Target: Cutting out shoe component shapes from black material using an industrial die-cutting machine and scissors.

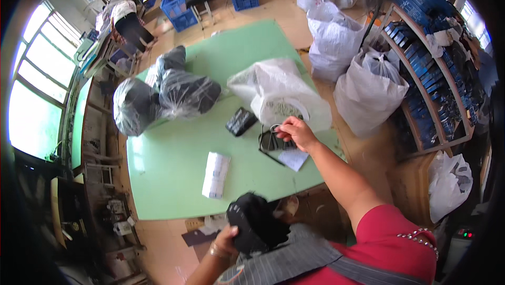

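black cloth-like bundle (256,224) in the left hand (227,240), lower centre of the frame; the work looks partway along.
dark bagged bundles (189,93) at upper left seem done; this one, unbagged, seems left to finish. its long axis slants from upper left to lower right; i cannot tell its front. left fingers curl around its edge; the right hand's (298,133) fingertips bunch near a dark container (267,140), whether pinching anything i cannot tell.
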`<state>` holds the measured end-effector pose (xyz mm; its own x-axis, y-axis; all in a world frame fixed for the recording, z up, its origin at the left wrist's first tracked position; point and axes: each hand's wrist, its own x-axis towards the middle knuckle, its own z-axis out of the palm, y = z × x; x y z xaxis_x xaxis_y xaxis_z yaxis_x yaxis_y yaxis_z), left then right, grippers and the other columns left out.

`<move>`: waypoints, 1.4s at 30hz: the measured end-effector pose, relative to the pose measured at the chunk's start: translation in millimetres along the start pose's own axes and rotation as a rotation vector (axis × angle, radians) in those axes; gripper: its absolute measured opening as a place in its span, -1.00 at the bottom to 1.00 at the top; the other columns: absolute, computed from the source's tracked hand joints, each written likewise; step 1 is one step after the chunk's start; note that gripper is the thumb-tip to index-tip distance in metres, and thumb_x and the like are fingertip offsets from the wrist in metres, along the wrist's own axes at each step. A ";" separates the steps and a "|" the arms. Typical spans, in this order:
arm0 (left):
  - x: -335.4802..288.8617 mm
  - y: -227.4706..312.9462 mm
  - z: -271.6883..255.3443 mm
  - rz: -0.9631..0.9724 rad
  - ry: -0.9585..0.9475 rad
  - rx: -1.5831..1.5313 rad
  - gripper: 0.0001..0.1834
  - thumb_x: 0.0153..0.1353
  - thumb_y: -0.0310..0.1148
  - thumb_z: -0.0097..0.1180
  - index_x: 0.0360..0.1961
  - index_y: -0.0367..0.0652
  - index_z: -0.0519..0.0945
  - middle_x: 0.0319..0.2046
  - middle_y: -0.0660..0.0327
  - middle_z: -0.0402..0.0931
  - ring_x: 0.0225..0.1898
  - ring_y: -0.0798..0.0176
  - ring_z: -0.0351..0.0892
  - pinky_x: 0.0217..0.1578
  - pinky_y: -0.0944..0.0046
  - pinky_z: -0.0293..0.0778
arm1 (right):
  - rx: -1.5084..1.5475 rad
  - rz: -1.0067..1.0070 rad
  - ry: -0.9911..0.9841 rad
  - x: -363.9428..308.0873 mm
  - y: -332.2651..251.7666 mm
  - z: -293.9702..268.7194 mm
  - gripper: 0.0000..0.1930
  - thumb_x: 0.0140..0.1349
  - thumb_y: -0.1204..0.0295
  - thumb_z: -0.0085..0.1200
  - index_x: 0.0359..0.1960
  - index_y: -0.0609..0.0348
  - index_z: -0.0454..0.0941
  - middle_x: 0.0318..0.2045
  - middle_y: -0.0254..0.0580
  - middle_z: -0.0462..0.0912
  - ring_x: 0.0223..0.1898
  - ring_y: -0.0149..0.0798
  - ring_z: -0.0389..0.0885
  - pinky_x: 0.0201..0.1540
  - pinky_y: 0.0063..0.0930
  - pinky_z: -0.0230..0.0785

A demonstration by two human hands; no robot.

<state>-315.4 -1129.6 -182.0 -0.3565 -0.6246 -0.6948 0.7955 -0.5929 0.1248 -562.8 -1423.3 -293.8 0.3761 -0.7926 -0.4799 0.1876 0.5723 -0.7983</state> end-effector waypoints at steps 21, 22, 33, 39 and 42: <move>-41.8 56.6 42.0 -0.106 -0.383 0.530 -0.33 -0.06 -0.26 0.35 0.07 -0.35 0.42 -0.12 0.16 0.56 -0.11 0.26 0.58 -0.03 0.28 0.49 | -0.669 -0.143 -0.212 -239.6 -11.4 157.0 -0.71 0.16 0.47 0.15 -0.06 0.25 0.58 -0.20 -0.22 0.69 -0.13 -0.46 0.54 -0.02 -0.47 0.41; -40.3 66.4 51.6 -0.108 -0.379 0.572 -0.31 -0.07 -0.24 0.36 0.08 -0.34 0.42 -0.12 0.17 0.56 -0.11 0.26 0.57 -0.03 0.27 0.50 | -0.531 -0.182 -0.222 -227.1 0.7 153.8 -0.68 0.13 0.49 0.17 -0.05 0.26 0.57 -0.17 -0.21 0.68 -0.10 -0.46 0.53 0.01 -0.45 0.39; 85.4 32.9 111.1 -0.316 -0.669 0.853 -0.18 -0.09 -0.26 0.38 0.21 -0.27 0.31 0.06 0.14 0.44 0.03 0.17 0.47 0.07 0.20 0.42 | 0.427 0.060 -0.178 -165.8 8.9 136.9 -0.84 0.13 0.42 0.13 -0.23 0.11 0.57 -0.42 -0.34 0.60 -0.43 -0.39 0.54 -0.28 -0.41 0.44; 117.8 -4.3 132.0 -0.351 -0.723 0.993 -0.21 -0.07 -0.25 0.37 0.19 -0.26 0.33 0.04 0.14 0.44 0.01 0.17 0.47 0.05 0.19 0.42 | 0.583 0.193 0.132 -281.3 -38.1 98.9 -0.79 0.25 0.19 0.11 -0.44 -0.04 0.44 -0.63 -0.55 0.22 -0.67 -0.63 0.08 -0.67 -0.71 -0.19; 127.8 -22.1 140.2 -0.338 -0.738 1.043 -0.23 -0.06 -0.25 0.37 0.18 -0.26 0.34 0.03 0.14 0.44 0.00 0.17 0.47 0.04 0.19 0.42 | 0.595 -0.015 0.151 -316.0 -44.1 91.6 -0.79 0.25 0.18 0.09 -0.42 -0.01 0.45 -0.63 -0.57 0.19 -0.70 -0.60 0.07 -0.70 -0.67 -0.18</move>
<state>-447.3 -1267.6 -174.3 -0.9072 -0.3007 -0.2942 -0.0146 -0.6764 0.7364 -606.7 -1178.9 -73.6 0.2449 -0.7975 -0.5514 0.6825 0.5457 -0.4862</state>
